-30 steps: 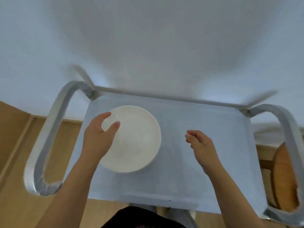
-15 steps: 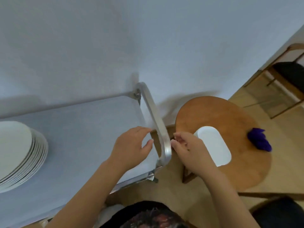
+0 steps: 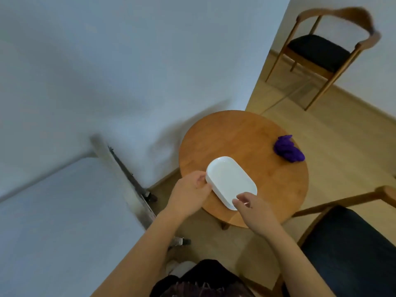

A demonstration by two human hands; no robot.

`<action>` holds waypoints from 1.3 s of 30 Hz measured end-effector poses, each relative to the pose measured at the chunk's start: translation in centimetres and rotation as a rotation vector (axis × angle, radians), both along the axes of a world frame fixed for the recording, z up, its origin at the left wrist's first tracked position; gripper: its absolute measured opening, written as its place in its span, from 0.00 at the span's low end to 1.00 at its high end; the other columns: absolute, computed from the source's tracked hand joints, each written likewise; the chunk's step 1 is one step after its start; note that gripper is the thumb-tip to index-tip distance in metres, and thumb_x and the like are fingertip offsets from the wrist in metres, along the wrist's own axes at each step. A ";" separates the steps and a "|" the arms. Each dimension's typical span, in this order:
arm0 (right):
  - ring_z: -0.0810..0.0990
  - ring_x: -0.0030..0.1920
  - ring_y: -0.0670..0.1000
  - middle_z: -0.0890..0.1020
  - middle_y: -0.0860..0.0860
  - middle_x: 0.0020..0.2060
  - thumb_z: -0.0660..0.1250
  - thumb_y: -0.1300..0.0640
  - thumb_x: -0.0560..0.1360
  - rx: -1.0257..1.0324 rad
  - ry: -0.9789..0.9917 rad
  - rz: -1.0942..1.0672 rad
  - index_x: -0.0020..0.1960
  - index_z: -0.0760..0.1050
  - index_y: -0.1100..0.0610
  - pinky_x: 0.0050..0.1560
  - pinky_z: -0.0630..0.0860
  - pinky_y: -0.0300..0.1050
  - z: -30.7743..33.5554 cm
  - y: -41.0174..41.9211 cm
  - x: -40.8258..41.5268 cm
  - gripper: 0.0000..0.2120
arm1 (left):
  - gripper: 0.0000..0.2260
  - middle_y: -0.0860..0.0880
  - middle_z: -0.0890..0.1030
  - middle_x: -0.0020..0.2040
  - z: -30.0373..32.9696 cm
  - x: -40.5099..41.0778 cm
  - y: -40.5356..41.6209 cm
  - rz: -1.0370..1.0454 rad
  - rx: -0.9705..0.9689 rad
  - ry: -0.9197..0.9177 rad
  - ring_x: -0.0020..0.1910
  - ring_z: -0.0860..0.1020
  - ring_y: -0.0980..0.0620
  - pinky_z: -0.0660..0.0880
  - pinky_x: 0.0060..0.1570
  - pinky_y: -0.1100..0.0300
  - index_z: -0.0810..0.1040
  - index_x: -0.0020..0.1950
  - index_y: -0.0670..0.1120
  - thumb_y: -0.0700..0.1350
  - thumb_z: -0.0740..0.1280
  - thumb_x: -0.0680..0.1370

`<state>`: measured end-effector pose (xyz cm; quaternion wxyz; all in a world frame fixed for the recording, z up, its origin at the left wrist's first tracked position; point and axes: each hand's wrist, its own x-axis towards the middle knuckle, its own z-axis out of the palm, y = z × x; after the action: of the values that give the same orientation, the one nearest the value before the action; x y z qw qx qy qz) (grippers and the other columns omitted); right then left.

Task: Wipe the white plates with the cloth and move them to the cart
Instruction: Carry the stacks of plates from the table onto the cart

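Left hand (image 3: 191, 190) curled against the left end of a white oblong ceramic plate (image 3: 231, 182), fingers partly closed and touching its rim, though whether already gripping or only making contact is hard to tell from this angle. Right hand (image 3: 249, 207) at the plate's near end, thumb and fingers loosely parted around the rim, apparently not yet clamped. Plate lying flat toward the near-left edge of the round wooden tabletop (image 3: 242, 133), no sign of lift. Crumpled purple cloth (image 3: 288, 149) sitting near the right edge of the tabletop, well apart from the plate and from both hands. Grey-topped metal cart (image 3: 64, 211) just to the left of the tabletop, only partly in frame and blurred; no plates visible on the part shown.

Judged from this layout: this plate not yet wiped, cloth untouched, transfer to the cart not begun. Left to do: fetch the cloth, wipe, carry the plate across to the cart.
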<state>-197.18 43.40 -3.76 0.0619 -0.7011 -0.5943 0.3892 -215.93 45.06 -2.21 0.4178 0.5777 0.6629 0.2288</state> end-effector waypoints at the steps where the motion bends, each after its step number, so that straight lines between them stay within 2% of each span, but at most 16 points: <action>1: 0.74 0.46 0.42 0.77 0.47 0.59 0.58 0.45 0.80 -0.034 0.018 -0.055 0.64 0.72 0.52 0.36 0.67 0.29 -0.9 0.3 0.7 0.17 | 0.16 0.54 0.77 0.61 -1.0 1.0 1.1 0.033 -0.044 -0.067 0.53 0.73 0.60 0.66 0.46 0.68 0.73 0.64 0.52 0.52 0.64 0.77; 4: 0.73 0.47 0.43 0.75 0.50 0.62 0.58 0.45 0.80 -0.121 0.093 -0.284 0.69 0.67 0.54 0.41 0.70 0.34 -4.1 1.6 2.8 0.21 | 0.16 0.53 0.77 0.62 -4.4 3.9 3.9 0.151 -0.139 -0.181 0.54 0.73 0.58 0.66 0.42 0.71 0.72 0.65 0.51 0.51 0.64 0.78; 6: 0.75 0.56 0.49 0.73 0.52 0.66 0.57 0.44 0.80 -0.200 0.137 -0.425 0.71 0.65 0.55 0.53 0.73 0.41 -6.3 2.7 3.8 0.23 | 0.17 0.52 0.75 0.64 -6.8 5.1 5.6 0.193 -0.186 -0.159 0.57 0.73 0.56 0.68 0.46 0.69 0.71 0.67 0.51 0.51 0.63 0.79; 7: 0.73 0.61 0.52 0.71 0.53 0.68 0.55 0.43 0.80 -0.246 0.155 -0.475 0.71 0.65 0.56 0.60 0.70 0.46 -7.5 3.4 4.3 0.24 | 0.17 0.52 0.75 0.64 -8.1 5.5 6.5 0.198 -0.205 -0.128 0.59 0.73 0.54 0.69 0.50 0.67 0.70 0.68 0.50 0.51 0.62 0.79; 9: 0.69 0.67 0.56 0.69 0.54 0.70 0.53 0.43 0.81 -0.339 0.187 -0.555 0.71 0.65 0.57 0.67 0.65 0.51 -9.3 4.6 5.3 0.24 | 0.15 0.51 0.76 0.61 -10.2 5.9 8.1 0.181 -0.226 -0.039 0.61 0.74 0.51 0.70 0.52 0.64 0.71 0.65 0.49 0.51 0.59 0.80; 11: 0.68 0.69 0.57 0.68 0.55 0.71 0.52 0.44 0.81 -0.392 0.242 -0.632 0.71 0.65 0.57 0.69 0.63 0.54 -10.8 5.8 5.9 0.24 | 0.13 0.50 0.76 0.59 -11.9 6.0 9.4 0.160 -0.231 0.050 0.60 0.74 0.52 0.70 0.49 0.66 0.72 0.62 0.50 0.51 0.57 0.81; 14: 0.66 0.70 0.58 0.66 0.54 0.72 0.50 0.43 0.81 -0.467 0.372 -0.725 0.73 0.62 0.55 0.71 0.62 0.57 -13.1 7.6 6.2 0.25 | 0.24 0.46 0.66 0.73 -14.4 6.1 11.4 0.155 -0.307 0.186 0.70 0.66 0.47 0.65 0.66 0.52 0.60 0.74 0.46 0.54 0.57 0.81; 17: 0.63 0.72 0.58 0.65 0.53 0.72 0.47 0.41 0.81 -0.502 0.477 -0.826 0.74 0.59 0.53 0.73 0.59 0.58 -15.7 8.4 6.1 0.26 | 0.27 0.46 0.61 0.76 -16.8 6.1 13.4 0.198 -0.311 0.165 0.74 0.60 0.45 0.59 0.70 0.48 0.56 0.76 0.47 0.57 0.56 0.80; 20: 0.68 0.67 0.55 0.70 0.49 0.64 0.49 0.40 0.80 -0.475 0.547 -0.968 0.73 0.60 0.52 0.70 0.62 0.56 -17.3 8.0 5.3 0.26 | 0.25 0.48 0.65 0.73 -18.9 6.5 15.3 0.298 -0.402 0.054 0.71 0.65 0.46 0.64 0.66 0.48 0.60 0.75 0.51 0.59 0.53 0.80; 23: 0.69 0.58 0.49 0.70 0.46 0.57 0.48 0.41 0.80 -0.385 0.567 -0.963 0.71 0.61 0.49 0.67 0.65 0.54 -17.9 7.8 4.5 0.23 | 0.22 0.52 0.73 0.62 -20.8 7.0 16.3 0.441 -0.491 -0.144 0.57 0.72 0.52 0.67 0.55 0.56 0.68 0.69 0.50 0.59 0.51 0.81; 26: 0.70 0.56 0.47 0.72 0.43 0.54 0.48 0.39 0.79 -0.338 0.538 -0.962 0.69 0.63 0.47 0.64 0.68 0.53 -18.8 7.9 4.2 0.22 | 0.22 0.55 0.72 0.53 -22.1 6.9 16.1 0.497 -0.496 -0.182 0.48 0.71 0.57 0.67 0.48 0.61 0.70 0.68 0.51 0.60 0.53 0.80; 28: 0.72 0.56 0.48 0.73 0.43 0.54 0.47 0.40 0.80 -0.318 0.488 -0.935 0.69 0.63 0.48 0.62 0.69 0.51 -19.0 8.2 4.5 0.22 | 0.21 0.57 0.73 0.50 -22.4 6.6 15.7 0.487 -0.486 -0.166 0.47 0.71 0.58 0.67 0.50 0.59 0.71 0.66 0.52 0.62 0.52 0.80; 31: 0.70 0.65 0.54 0.72 0.50 0.65 0.45 0.43 0.82 -0.334 0.430 -0.899 0.72 0.63 0.52 0.67 0.65 0.55 -19.1 10.5 5.8 0.24 | 0.22 0.55 0.74 0.54 -22.6 6.3 14.7 0.495 -0.506 -0.187 0.54 0.73 0.53 0.67 0.54 0.56 0.70 0.65 0.53 0.63 0.50 0.79; 34: 0.66 0.69 0.56 0.68 0.54 0.70 0.45 0.44 0.82 -0.364 0.360 -0.805 0.73 0.63 0.55 0.69 0.62 0.54 -19.4 14.3 7.8 0.25 | 0.21 0.49 0.76 0.58 -22.8 6.8 12.7 0.671 -0.529 -0.303 0.58 0.74 0.48 0.72 0.60 0.51 0.71 0.65 0.52 0.61 0.51 0.80; 36: 0.70 0.64 0.53 0.71 0.51 0.66 0.48 0.43 0.82 -0.362 0.373 -0.655 0.69 0.68 0.52 0.63 0.66 0.50 -19.4 16.4 9.0 0.22 | 0.15 0.48 0.77 0.54 -22.9 7.5 11.0 0.807 -0.534 -0.374 0.54 0.76 0.48 0.76 0.56 0.49 0.73 0.57 0.53 0.59 0.53 0.80; 39: 0.76 0.53 0.47 0.78 0.44 0.56 0.54 0.38 0.79 -0.394 0.415 -0.510 0.54 0.75 0.45 0.53 0.71 0.45 -19.0 17.9 10.1 0.16 | 0.11 0.49 0.77 0.48 -22.9 7.9 8.9 0.867 -0.537 -0.351 0.46 0.76 0.51 0.75 0.44 0.57 0.73 0.46 0.54 0.56 0.53 0.81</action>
<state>-187.10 61.30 -22.73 0.1397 -0.7311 -0.2893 0.6018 -208.00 53.92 -25.11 0.5226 0.0768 0.7958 0.2961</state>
